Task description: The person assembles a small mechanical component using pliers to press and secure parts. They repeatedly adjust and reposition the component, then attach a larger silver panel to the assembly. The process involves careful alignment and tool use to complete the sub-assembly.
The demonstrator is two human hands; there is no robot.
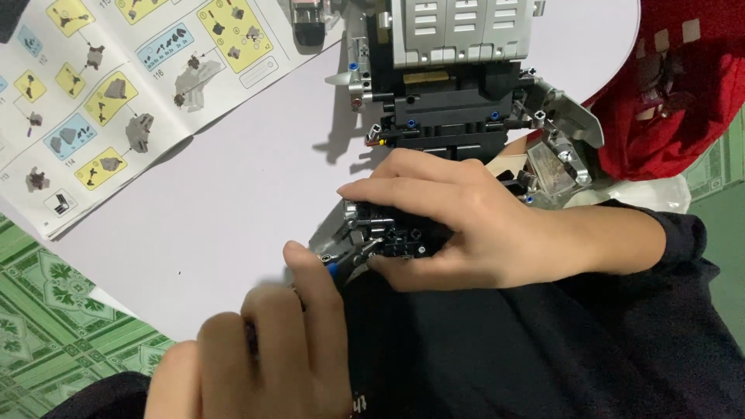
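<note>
A person sits over a white board laid on a green patterned floor, building a brick model.

The right hand comes in from the right, its dark sleeve pushed up to the wrist. It is curled over a small black and grey subassembly, fingers across the top and thumb beneath, gripping it firmly. The subassembly sits at the near edge of the board, just above the person's lap, with its left end sticking out beyond the fingertips.

The left hand rises from the bottom of the view, mostly closed, knuckles towards the camera. Its forefinger and thumb reach up to the left end of the subassembly, where a small blue pin shows at the fingertip. The fingers hide the contact, so whether they pinch the pin or only press on it cannot be told. The two hands are close together, meeting at that end of the part.

Just behind the right hand stands the main model, a black frame with light grey panels on top and a silver piece on its right side. An open instruction booklet lies at the upper left of the board, well apart from the hands. A red cloth sits at the upper right.
</note>
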